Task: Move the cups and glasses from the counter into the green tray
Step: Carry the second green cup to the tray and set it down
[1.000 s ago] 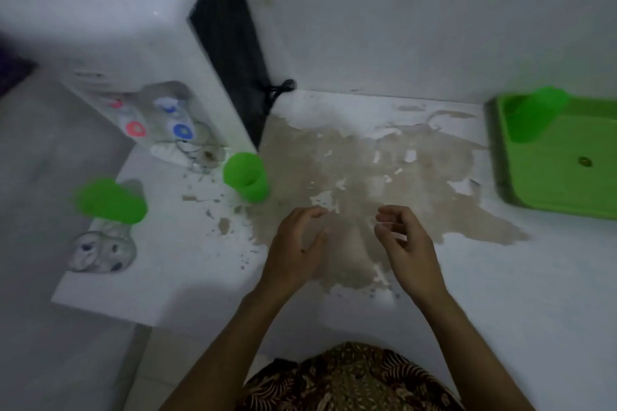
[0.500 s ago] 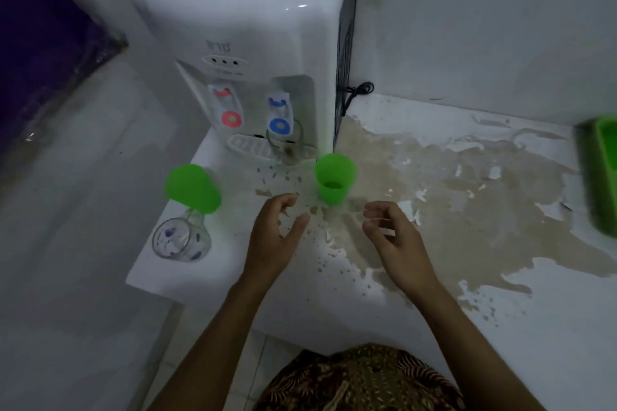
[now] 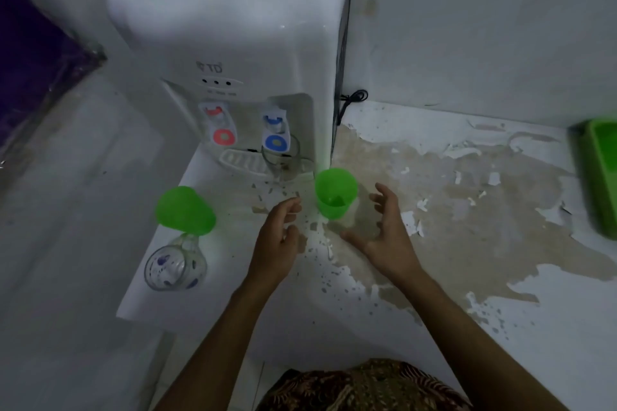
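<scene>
An upright green plastic cup (image 3: 335,193) stands on the worn white counter (image 3: 434,277) in front of the dispenser. My right hand (image 3: 384,237) is open just right of it, fingers spread, not touching. My left hand (image 3: 278,240) hovers open just left of it, fingers loosely curled. A second green cup (image 3: 185,210) sits at the counter's left end, with a clear glass mug with blue dots (image 3: 175,265) in front of it. Another clear glass (image 3: 282,160) stands under the blue tap. Only the left rim of the green tray (image 3: 597,177) shows at the right edge.
A white water dispenser (image 3: 233,60) with red and blue taps fills the back left corner, its black cord (image 3: 350,100) trailing against the wall. The counter's left edge drops off beside the mug. The counter paint is peeled and stained brown.
The view has swung left, pushing the tray to the frame's edge. Both hands moved forward to either side of the upright green cup, and the right hand opened wider.
</scene>
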